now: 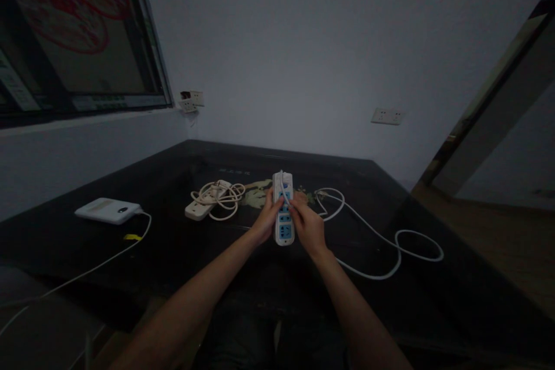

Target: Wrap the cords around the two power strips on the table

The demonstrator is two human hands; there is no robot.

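White power strip (284, 238) sat in the left hand (265, 221) between the worktop's (182, 251) far and near edges; the right hand (310, 228) pinched its cord (283, 186), guidance seemingly needing steady tension.

device (106, 211) lay left on the table (169, 248), left strip (203, 206) lay right of it, middle strip (284, 238) was between left hand (265, 221) and right hand (309, 226), cord (372, 233) lay right, sockets (387, 116) were on the far wall (281, 81)

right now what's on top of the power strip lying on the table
A pale cord lies in loops over the power strip. It hides part of the top face, so I can't say what is there.
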